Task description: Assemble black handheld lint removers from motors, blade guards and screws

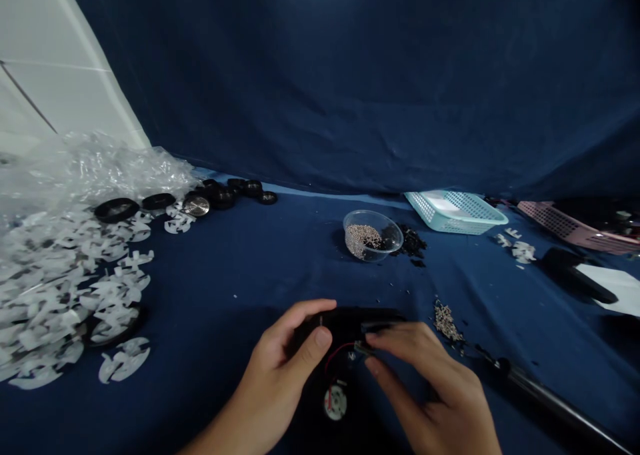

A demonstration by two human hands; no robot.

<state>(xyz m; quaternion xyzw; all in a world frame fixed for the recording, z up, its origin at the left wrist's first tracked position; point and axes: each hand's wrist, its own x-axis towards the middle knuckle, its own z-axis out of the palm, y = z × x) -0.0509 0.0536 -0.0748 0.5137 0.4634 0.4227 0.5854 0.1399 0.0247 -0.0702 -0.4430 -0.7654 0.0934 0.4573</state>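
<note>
My left hand (pixel 283 365) is curled around the left side of a black plastic housing (pixel 345 316), thumb and fingers gripping its edge. With thumb and forefinger, my right hand (pixel 435 378) pinches a small circuit board (pixel 361 348) at the housing's right side. A thin red wire (pixel 332 356) runs from the board toward a round silvery-white part (pixel 335 402) below. Most of the housing is too dark to make out, and part of it is behind my fingers.
White plastic pieces (pixel 55 282) and clear bags (pixel 100 172) heap at left, near black round caps (pixel 223 196). Ahead stands a clear bowl (pixel 373 248) with screws. Screws (pixel 447 320) and a black screwdriver-like tool (pixel 550 398) lie right; behind are blue (pixel 457 223) and pink baskets (pixel 575 227).
</note>
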